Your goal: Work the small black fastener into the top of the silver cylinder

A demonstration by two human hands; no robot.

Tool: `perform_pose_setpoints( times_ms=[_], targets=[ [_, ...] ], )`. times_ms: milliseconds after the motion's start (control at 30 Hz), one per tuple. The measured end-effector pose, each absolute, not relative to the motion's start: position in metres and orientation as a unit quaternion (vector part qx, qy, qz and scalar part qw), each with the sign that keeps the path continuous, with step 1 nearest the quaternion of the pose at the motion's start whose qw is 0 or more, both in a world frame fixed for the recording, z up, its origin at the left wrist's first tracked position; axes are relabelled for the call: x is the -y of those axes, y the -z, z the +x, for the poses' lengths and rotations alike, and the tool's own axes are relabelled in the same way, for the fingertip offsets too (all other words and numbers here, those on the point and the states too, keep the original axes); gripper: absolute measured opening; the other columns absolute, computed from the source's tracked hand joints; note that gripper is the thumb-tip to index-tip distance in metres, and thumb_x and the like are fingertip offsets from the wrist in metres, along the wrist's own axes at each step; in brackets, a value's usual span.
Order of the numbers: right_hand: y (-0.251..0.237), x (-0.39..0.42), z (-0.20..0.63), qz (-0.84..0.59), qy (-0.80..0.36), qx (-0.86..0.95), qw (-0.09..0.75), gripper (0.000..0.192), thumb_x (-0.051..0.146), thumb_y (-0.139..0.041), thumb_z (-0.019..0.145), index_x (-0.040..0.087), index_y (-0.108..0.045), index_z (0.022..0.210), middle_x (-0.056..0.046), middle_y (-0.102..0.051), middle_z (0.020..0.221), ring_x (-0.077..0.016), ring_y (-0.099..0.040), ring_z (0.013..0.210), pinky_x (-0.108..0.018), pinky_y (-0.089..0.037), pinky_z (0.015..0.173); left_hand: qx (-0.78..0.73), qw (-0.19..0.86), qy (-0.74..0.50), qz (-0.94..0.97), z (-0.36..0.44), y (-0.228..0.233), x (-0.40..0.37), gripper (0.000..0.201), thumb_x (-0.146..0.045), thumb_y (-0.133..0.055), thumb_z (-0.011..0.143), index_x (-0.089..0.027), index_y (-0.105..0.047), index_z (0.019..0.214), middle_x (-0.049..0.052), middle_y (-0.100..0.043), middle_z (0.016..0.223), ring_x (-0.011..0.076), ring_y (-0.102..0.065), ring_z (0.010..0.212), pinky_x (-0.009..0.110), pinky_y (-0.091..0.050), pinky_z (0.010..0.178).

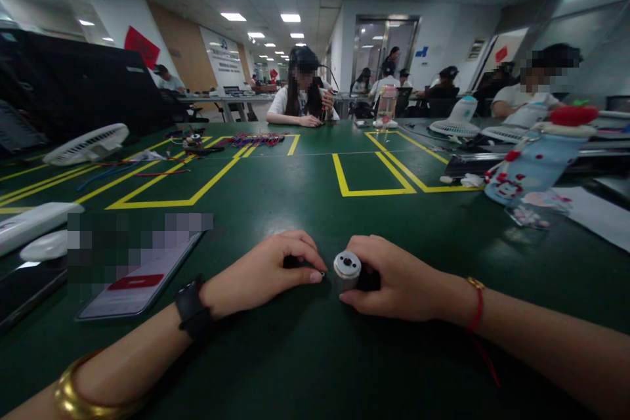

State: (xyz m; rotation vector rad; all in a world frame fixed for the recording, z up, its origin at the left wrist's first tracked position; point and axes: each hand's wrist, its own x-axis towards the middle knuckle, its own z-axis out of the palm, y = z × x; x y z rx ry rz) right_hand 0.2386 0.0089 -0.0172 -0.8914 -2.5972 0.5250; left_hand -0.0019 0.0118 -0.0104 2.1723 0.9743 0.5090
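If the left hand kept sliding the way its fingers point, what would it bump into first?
Most likely the small silver cylinder held in the right hand. The left hand points right across the green table, and only a narrow gap separates its fingertips from that part.

Both hands rest on the surface [305, 203], left hand [266, 272] just beside right hand [398, 282], small motor [347, 269] between them in the right. Phone [140, 282] left of hands, fan [86, 143] far left behind, bottle [534, 164] right behind.
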Motion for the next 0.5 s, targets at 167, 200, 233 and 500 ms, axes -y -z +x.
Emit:
perform_pose_setpoints(
  times_ms=[167, 200, 233, 500],
  targets=[
    [0.017, -0.009, 0.239, -0.312, -0.185, 0.916, 0.172, 0.023, 0.032, -0.069, 0.076, 0.018, -0.054, 0.086, 0.000, -0.056, 0.082, -0.0149, -0.046, 0.071, -0.028, -0.034, 0.064, -0.414, 0.350, -0.234, 0.807, 0.000, 0.006, -0.010, 0.015, -0.030, -0.062, 0.088, -0.023, -0.073, 0.096, 0.003, -0.064, 0.101, 0.0182, -0.060, 0.092, 0.031, -0.046, 0.085],
    [0.017, -0.009, 0.239, -0.313, -0.183, 0.916, 0.174, 0.023, 0.032, -0.069, 0.076, 0.018, -0.054, 0.086, 0.000, -0.056, 0.082, -0.0148, -0.046, 0.071, -0.028, -0.034, 0.064, -0.418, 0.349, -0.241, 0.803, 0.000, 0.005, -0.009, 0.016, -0.031, -0.061, 0.088, -0.023, -0.072, 0.097, 0.003, -0.065, 0.102, 0.0183, -0.060, 0.091, 0.031, -0.046, 0.084],
    [0.017, -0.009, 0.239, -0.312, -0.185, 0.915, 0.175, 0.023, 0.032, -0.069, 0.076, 0.018, -0.054, 0.086, 0.000, -0.056, 0.082, -0.0145, -0.046, 0.071, -0.028, -0.033, 0.064, -0.421, 0.349, -0.250, 0.799, 0.001, 0.004, -0.009, 0.017, -0.032, -0.061, 0.088, -0.023, -0.072, 0.097, 0.002, -0.065, 0.102, 0.0184, -0.061, 0.091, 0.031, -0.047, 0.083],
    [0.020, -0.010, 0.239, -0.306, -0.181, 0.914, 0.195, 0.023, 0.032, -0.070, 0.076, 0.019, -0.052, 0.084, 0.001, -0.055, 0.079, -0.0133, -0.044, 0.068, -0.027, -0.032, 0.062, -0.430, 0.337, -0.317, 0.775, 0.012, -0.004, -0.001, 0.015, -0.029, -0.059, 0.090, -0.025, -0.071, 0.098, 0.001, -0.066, 0.100, 0.0180, -0.061, 0.090, 0.031, -0.047, 0.079]
  ],
)
